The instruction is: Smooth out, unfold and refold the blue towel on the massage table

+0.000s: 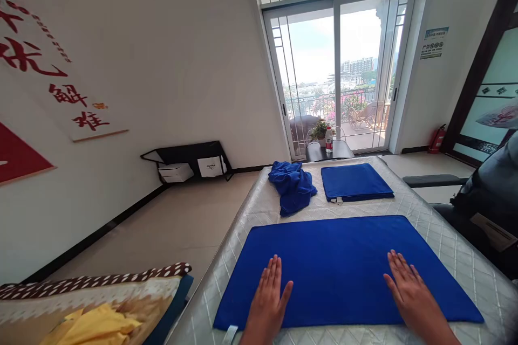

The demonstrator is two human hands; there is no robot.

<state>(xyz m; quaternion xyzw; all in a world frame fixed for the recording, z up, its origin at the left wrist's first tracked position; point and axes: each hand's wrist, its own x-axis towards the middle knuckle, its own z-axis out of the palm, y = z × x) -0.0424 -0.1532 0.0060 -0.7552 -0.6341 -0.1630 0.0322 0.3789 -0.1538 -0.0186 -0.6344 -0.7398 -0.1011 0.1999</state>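
Observation:
A blue cloth (332,275) lies spread flat across the near part of a quilted mattress (243,237), with a pale tag at its near left corner. My left hand (267,296) rests over its left side, palm down, fingers straight and thumb apart. Over the right side is my right hand (410,288), also palm down with its fingers stretched out. Neither hand holds anything. Beyond the spread cloth sit a folded stack of blue cloth (356,180) with a white tag and, left of it, a crumpled blue cloth (292,186).
Past the mattress, a small table (338,152) carries a bottle (329,140) and a potted plant (319,130). Patterned bedding (154,302) with yellow fabric (97,326) is at lower left. A black rack (190,153) lines the wall. Part of a person (496,188) shows at right.

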